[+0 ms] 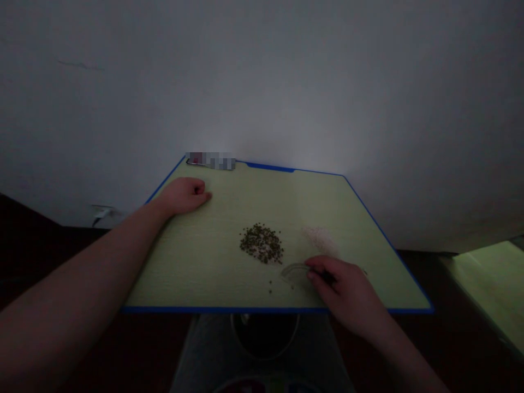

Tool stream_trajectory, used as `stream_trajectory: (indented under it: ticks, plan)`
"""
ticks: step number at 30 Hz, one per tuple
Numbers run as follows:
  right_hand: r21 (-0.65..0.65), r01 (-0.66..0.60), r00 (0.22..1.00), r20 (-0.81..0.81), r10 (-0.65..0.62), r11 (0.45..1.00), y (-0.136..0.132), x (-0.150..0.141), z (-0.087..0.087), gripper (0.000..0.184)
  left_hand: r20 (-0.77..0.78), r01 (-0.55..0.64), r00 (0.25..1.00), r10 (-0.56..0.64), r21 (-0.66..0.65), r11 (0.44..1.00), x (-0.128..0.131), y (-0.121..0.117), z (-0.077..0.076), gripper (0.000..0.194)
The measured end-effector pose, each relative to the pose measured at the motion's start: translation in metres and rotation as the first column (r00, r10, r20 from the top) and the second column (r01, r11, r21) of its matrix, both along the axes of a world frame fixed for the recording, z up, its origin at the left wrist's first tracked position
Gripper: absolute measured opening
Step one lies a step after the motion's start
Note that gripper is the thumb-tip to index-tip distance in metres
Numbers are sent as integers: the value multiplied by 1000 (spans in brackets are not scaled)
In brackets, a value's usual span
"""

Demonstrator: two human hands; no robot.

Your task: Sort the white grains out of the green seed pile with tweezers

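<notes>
My right hand (346,289) pinches a clear, curved piece of plastic that looks like a protractor (295,268) at the near right of the table, low over the surface. A heap of small dark green beans (262,243), with pale grains mixed in, lies left of it in the middle. Beyond my right hand is a spread of whitish grains (321,239), like rice. A few stray beans (270,287) lie near the front edge. My left hand (185,195) rests at the far left of the table, its fingers curled closed and nothing visible in them.
The folding table (270,191) has a blue rim and stands against a grey wall (270,82). A flat, pixelated object (210,161) lies at its back left corner. Below the front edge, a round metal-rimmed pot (266,357) sits between my legs. Another pale surface (495,278) stands at the right.
</notes>
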State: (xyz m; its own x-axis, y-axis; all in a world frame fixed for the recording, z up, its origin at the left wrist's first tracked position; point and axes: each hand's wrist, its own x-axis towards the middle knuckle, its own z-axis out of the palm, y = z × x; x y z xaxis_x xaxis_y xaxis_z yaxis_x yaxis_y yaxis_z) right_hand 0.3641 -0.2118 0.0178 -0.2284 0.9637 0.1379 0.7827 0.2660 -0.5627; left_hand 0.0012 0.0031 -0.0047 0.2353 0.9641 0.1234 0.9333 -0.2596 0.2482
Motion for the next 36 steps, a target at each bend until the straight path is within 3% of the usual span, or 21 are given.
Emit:
stream_trajectory:
  ticks: [5, 12, 24, 36]
  plan:
    - [-23, -21, 999, -49, 20, 1000, 7, -19, -5, 19, -5, -7, 1000, 7, -22, 1000, 4, -5, 4, 31]
    - [-42, -149, 986, -75, 146, 988, 21, -35, -2, 23, -4, -19, 1000, 19, -34, 999, 3, -4, 3, 31]
    - [-180, -142, 985, -127, 120, 973, 4, -23, -4, 19, -8, 3, 1000, -3, -11, 1000, -4, 3, -5, 33]
    - [-168, -134, 982, -155, 108, 977, -9, -16, -2, 19, -6, -17, 1000, 17, -27, 999, 0, -4, 3, 32]
